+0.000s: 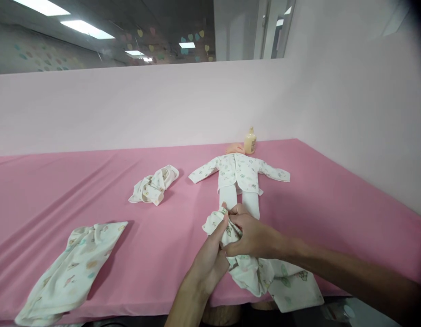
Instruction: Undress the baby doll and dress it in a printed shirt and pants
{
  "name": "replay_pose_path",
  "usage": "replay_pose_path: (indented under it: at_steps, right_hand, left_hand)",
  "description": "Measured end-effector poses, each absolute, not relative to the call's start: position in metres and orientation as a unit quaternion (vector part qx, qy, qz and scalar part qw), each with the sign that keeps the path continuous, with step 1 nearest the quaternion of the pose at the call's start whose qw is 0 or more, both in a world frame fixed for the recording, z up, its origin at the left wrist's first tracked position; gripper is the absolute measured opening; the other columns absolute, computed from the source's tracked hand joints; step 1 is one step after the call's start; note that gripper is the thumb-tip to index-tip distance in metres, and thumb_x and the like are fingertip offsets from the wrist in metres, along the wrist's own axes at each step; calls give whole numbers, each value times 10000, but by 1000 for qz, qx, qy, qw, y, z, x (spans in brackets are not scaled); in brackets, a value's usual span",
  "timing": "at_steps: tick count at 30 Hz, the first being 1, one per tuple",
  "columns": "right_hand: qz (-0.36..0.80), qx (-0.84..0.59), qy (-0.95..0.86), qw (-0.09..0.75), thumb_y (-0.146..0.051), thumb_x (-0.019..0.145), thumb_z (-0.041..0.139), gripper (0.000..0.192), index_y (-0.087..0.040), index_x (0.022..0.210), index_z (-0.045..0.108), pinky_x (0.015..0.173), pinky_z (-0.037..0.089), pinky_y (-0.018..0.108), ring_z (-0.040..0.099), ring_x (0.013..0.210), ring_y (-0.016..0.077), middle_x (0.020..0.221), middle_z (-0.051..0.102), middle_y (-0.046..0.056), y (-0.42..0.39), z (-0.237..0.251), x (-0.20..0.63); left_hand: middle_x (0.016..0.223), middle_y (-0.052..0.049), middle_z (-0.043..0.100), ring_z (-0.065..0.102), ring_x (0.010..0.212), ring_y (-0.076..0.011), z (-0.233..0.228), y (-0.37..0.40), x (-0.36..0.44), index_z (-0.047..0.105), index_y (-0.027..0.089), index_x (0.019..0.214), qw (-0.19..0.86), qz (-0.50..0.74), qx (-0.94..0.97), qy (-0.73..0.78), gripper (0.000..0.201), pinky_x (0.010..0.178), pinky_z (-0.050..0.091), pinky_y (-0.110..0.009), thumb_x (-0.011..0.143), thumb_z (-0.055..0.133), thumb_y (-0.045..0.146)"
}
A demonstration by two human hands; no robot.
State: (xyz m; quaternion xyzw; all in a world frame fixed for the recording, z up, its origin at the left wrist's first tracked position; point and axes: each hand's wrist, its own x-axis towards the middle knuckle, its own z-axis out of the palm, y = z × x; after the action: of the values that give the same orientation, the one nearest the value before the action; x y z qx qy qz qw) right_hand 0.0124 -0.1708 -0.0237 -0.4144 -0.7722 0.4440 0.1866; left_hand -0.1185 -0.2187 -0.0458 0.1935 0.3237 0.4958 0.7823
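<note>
I'm gathering the waist of the small white printed cotton trousers [261, 272] at the bare feet of the baby doll in a printed white top [238, 179]; it lies head-away on the pink table cloth [60, 195]. My left hand [206, 261] and right hand [253, 236] pinch the cloth. The trousers trail toward me over the edge. Next, I judge, the opening must spread over the feet, though it looks bunched.

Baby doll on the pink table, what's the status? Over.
Both hands, left and right, grip the printed white baby trousers at the doll's white legs. Doll on its back, top on. Nothing between.
</note>
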Motion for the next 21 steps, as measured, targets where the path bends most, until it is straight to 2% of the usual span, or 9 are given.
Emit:
replay_pose_path:
  at_steps: [3, 6, 9, 11, 13, 18, 21]
  right_hand:
    - [423, -461, -758, 184, -233, 624, 702, 187, -203, 775, 596, 764, 462, 321, 505, 967, 210, 1046, 472, 33, -175, -22, 4]
    - [436, -482, -737, 186, -211, 630, 656, 139, -195, 699, 537, 730, 459, 318, 516, 943, 211, 1017, 490, 36, -180, -18, 0]
    - [473, -483, -705, 216, -211, 681, 604, 116, -212, 793, 574, 705, 466, 311, 539, 933, 205, 1075, 516, 44, -185, -16, 1]
    - [496, -470, -690, 239, -187, 703, 566, 180, -220, 878, 592, 682, 471, 297, 559, 904, 190, 1111, 533, 47, -185, -18, 4]
    - [502, -449, -696, 248, -166, 706, 547, 189, -212, 885, 588, 658, 463, 279, 569, 868, 179, 1057, 566, 44, -181, -21, 8]
    - [500, -412, -730, 219, -170, 722, 528, 117, -180, 834, 563, 566, 383, 248, 520, 708, 141, 818, 584, 12, -162, -25, 17]
    - [476, -415, -745, 215, -180, 728, 522, 105, -175, 830, 547, 536, 342, 243, 484, 659, 123, 783, 567, -4, -151, -29, 20]
  left_hand:
    - [1165, -82, 676, 649, 1074, -217, -43, -219, -117, 560, 236, 1330, 772, 511, 195, 324, 474, 937, 507, -314, 897, 598, 424]
    - [1181, -74, 670, 636, 1105, -210, -42, -219, -117, 525, 258, 1361, 779, 513, 196, 304, 489, 970, 488, -317, 903, 594, 414]
    - [1184, -80, 667, 634, 1109, -212, -44, -220, -118, 512, 249, 1373, 790, 511, 193, 277, 492, 999, 468, -330, 911, 585, 403]
    - [1184, -92, 663, 630, 1111, -213, -46, -222, -118, 518, 225, 1368, 791, 516, 196, 265, 473, 1017, 453, -337, 926, 566, 385]
    - [1173, -97, 662, 627, 1105, -208, -47, -224, -119, 537, 206, 1347, 787, 520, 205, 261, 440, 1027, 442, -334, 938, 548, 367]
    - [1054, -84, 667, 628, 1027, -181, -51, -225, -120, 624, 176, 1193, 780, 525, 226, 255, 322, 1018, 435, -318, 950, 526, 364]
    - [883, -48, 634, 620, 891, -143, -54, -223, -119, 658, 155, 968, 781, 534, 219, 239, 252, 1014, 431, -316, 953, 521, 365]
